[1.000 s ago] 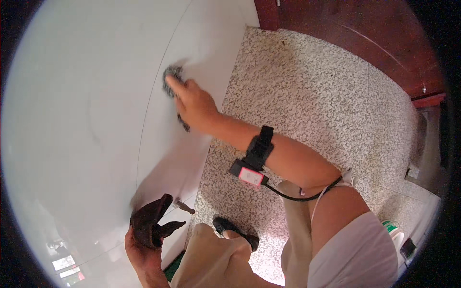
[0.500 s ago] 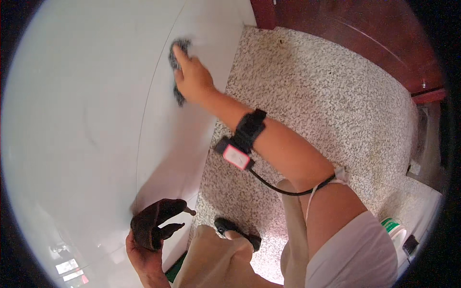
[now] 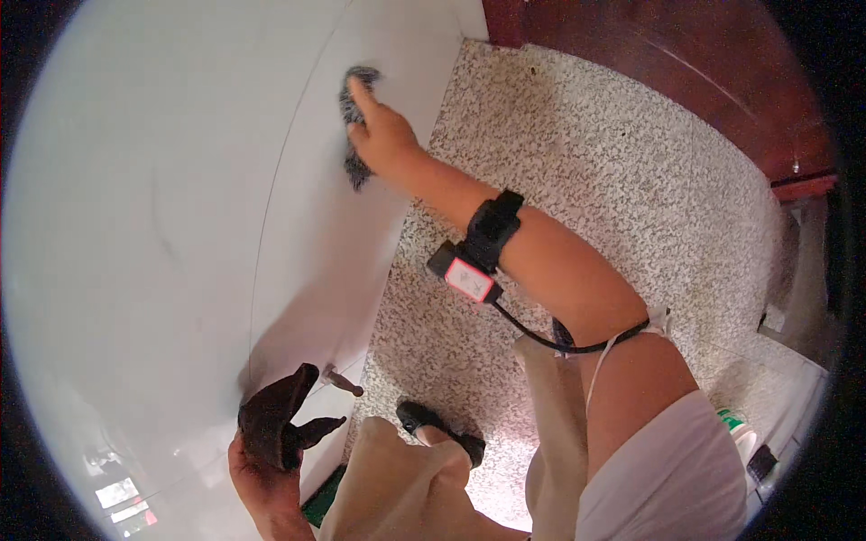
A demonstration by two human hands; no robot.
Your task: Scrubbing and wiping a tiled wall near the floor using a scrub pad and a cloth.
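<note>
Cloth, dark grey and fuzzy [image 3: 357, 167], lies farther up the glossy white wall [image 3: 180, 225] than a second ago, pressed under the right hand [image 3: 388, 140], its clasp hard to tell; the left hand [image 3: 265, 482] clutches dark-brown folded fabric [image 3: 263, 419]. The pink-edged white label [image 3: 469, 279] is unreadable.

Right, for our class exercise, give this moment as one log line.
right hand: on dark grey pad, against white wall | left hand: holds dark brown cloth | floor: speckled

No readable text; pink-edged label [image 3: 469, 280] on forearm device [image 3: 442, 259] illegible.
</note>
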